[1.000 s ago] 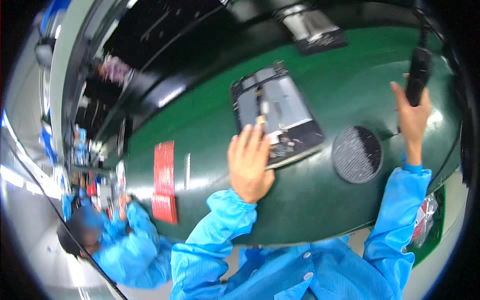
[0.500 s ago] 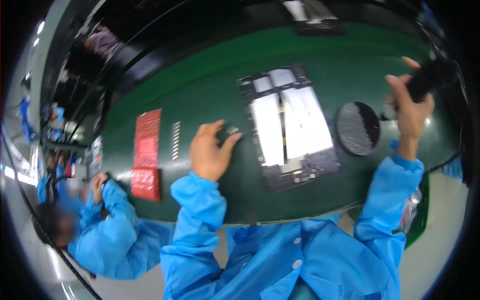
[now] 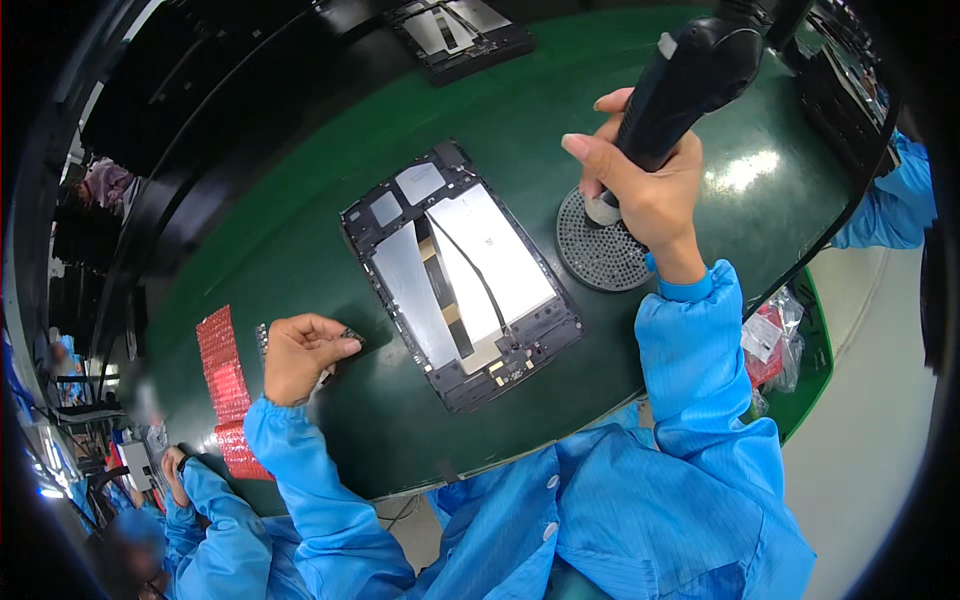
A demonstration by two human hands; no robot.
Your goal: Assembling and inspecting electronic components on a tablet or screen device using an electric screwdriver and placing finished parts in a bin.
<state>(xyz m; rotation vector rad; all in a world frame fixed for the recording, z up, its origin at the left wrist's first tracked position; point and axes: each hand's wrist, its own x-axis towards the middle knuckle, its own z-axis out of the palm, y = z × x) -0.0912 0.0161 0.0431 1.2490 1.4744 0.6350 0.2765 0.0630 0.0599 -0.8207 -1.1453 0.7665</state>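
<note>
From here I see a red bubble-wrap strip (image 3: 222, 368) lying left on the green table (image 3: 290, 240), a second opened device (image 3: 462, 38) at the far edge, and a green bin (image 3: 822, 372) at lower right. The opened tablet (image 3: 505, 262) lies flat between the hands, touched by neither. My right hand (image 3: 655, 195) covers part of a round perforated disc (image 3: 600, 258); its fingers wrap a black handheld power tool (image 3: 690, 80), tip hidden from me. My left hand (image 3: 298, 360) is nearly closed, pinching a small dark part (image 3: 353, 339).

Red bubble wrap (image 3: 222, 365), green bin (image 3: 812, 385) holding plastic bags (image 3: 791, 335), co-worker's blue sleeve (image 3: 228, 540) at left
</note>
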